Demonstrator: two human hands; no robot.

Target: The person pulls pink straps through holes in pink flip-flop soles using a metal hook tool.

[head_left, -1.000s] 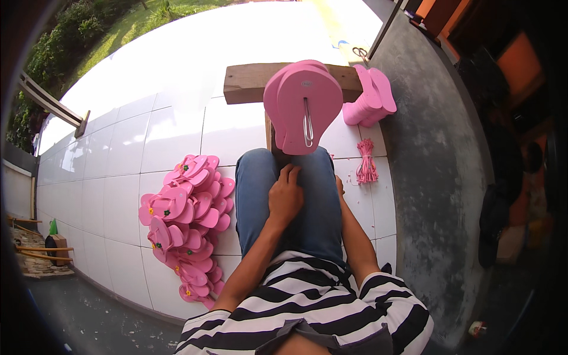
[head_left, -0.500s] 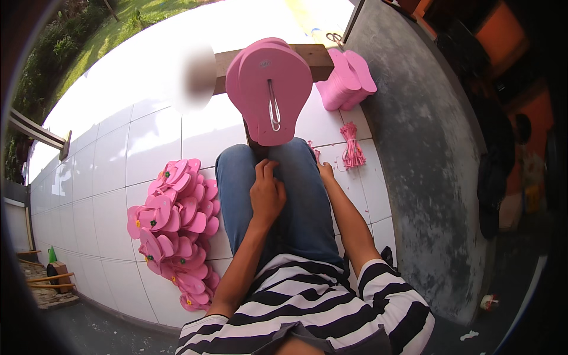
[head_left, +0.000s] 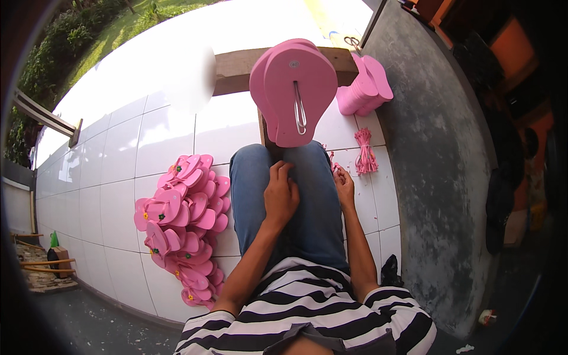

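My left hand (head_left: 281,192) rests on my thighs with its fingers loosely bent and nothing seen in it. Beside my right knee, my right hand (head_left: 345,188) pinches a small pink flip-flop strap (head_left: 336,170), partly hidden by the fingers and knee. In front of my knees, two pink flip-flop soles (head_left: 299,100) lie stacked on a wooden bench (head_left: 234,71). A bent metal wire tool (head_left: 300,112) lies along the top sole, with its upper end at a hole. To my right is a tied bundle of pink straps (head_left: 366,154) on the tiles.
A heap of finished pink flip-flops (head_left: 183,228) with small flowers lies at my left. Stacked pink soles (head_left: 365,86) stand at the far right, with scissors (head_left: 352,42) beyond them. A grey wall or ledge (head_left: 435,148) runs along the right. Strap scraps lie near my right hand.
My right hand has come back slightly from beside the knee, and a pink strap now shows in its fingers. The view has shifted, moving the scene rightward. My left hand stays on my thighs.
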